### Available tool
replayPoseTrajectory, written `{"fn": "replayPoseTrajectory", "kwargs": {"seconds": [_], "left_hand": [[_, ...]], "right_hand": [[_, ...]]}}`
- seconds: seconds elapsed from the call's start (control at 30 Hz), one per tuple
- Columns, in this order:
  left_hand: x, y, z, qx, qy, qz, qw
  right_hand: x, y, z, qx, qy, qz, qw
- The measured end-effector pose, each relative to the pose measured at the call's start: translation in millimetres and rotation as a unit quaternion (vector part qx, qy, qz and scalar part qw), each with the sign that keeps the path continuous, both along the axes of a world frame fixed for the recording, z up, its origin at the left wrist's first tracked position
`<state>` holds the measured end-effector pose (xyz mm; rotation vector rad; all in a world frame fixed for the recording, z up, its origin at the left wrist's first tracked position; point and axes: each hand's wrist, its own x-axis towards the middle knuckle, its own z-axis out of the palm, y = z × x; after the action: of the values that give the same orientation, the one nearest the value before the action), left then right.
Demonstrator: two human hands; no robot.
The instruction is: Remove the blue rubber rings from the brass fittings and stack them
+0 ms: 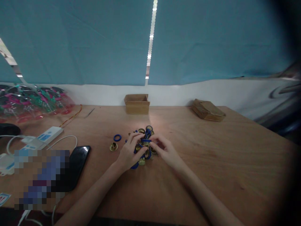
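Note:
A pile of brass-coloured metal parts [141,161] and blue rings lies at the middle of the wooden table [178,188]. Over the left side of the pile is my left hand [129,153], its thumb and fingers curved at a blue ring [146,140]. From the right, my right hand [166,149] pinches the same ring's right edge. The ring is held just above the pile. Left of the pile lie a loose blue ring [117,137] and, below it, a single round brass part [113,146].
An open cardboard box [137,106] stands at the back, a flattish carton [208,110] back right. On the left are a black phone [78,166], a white power strip [42,139] with cables, a black mouse [9,129] and bagged pink and green items [30,102].

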<state>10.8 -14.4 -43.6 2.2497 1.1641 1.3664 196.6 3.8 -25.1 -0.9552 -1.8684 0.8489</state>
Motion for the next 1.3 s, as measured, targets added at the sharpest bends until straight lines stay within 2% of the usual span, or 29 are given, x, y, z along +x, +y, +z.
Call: {"fn": "replayPoseTrajectory", "kwargs": {"seconds": [0.07,0.17,0.47,0.63,0.83,1.03,1.3], "left_hand": [[-1,-1,0.4,-0.004,0.005,-0.038,0.999],[-1,-2,-1.6,-0.011,-0.010,-0.047,0.999],[6,-3,-5.3,-0.090,-0.112,0.036,0.989],[9,1,-11.0,-0.117,-0.203,0.016,0.972],[12,-1,-11.1,-0.129,-0.242,-0.026,0.961],[11,-2,-11.9,-0.125,-0.219,-0.013,0.968],[11,-5,-6.8,-0.134,-0.211,-0.037,0.968]], "right_hand": [[-4,-3,-0.9,-0.017,0.017,0.001,1.000],[-8,-5,-1.5,-0.039,0.036,-0.007,0.999],[-11,-12,-0.8,-0.076,0.076,0.010,0.994],[-14,-16,-2.3,-0.016,0.040,-0.008,0.999],[-15,-17,-3.6,0.078,0.017,-0.058,0.995],[-17,-19,-6.0,0.099,0.011,-0.073,0.992],[-18,-20,-8.0,0.102,0.014,-0.094,0.990]]}}
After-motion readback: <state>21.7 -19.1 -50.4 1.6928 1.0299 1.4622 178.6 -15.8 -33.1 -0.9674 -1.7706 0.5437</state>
